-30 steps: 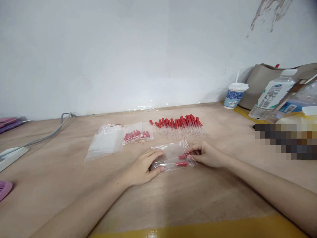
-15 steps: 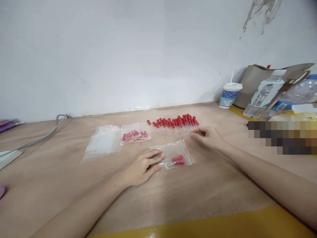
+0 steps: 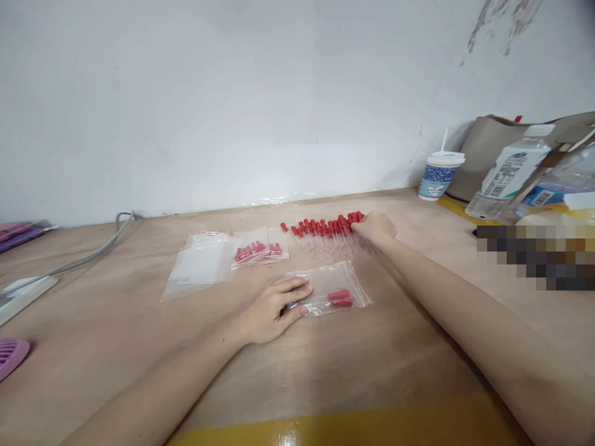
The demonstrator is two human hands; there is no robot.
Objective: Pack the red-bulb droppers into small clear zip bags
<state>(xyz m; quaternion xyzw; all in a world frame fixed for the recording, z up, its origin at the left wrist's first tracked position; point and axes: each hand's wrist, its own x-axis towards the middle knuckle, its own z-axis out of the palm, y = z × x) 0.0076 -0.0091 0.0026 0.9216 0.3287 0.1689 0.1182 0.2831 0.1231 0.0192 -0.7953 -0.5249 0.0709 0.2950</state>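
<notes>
Red-bulbed droppers (image 3: 332, 228) lie in a loose row on the table (image 3: 260, 384), beyond and between the two hands, bulbs away from the person. Principal change noted: the right hand (image 3: 377, 229), a second ago at the mouth of the transparent bag (image 3: 318, 279), is now at the right-hand end of the row. The bag now shows two red bulbs (image 3: 338, 294) side by side inside it, which indicates that the last insertion is complete and, in my judgement, that filling continues. Right hand: fingers bent in among the end bulbs; their tips are hidden, so whether a dropper is gripped cannot be determined. Left hand (image 3: 274, 310): unchanged in position, spread flat with thumb apart, resting on the bag's near-left end and gripping nothing else. The bag's red-striped edge faces right, toward the right forearm; whether it is parted cannot be confirmed. Beyond the left hand lie bags with red bulbs inside (image 3: 258, 251), and further left, flat transparent bags (image 3: 198, 263).
</notes>
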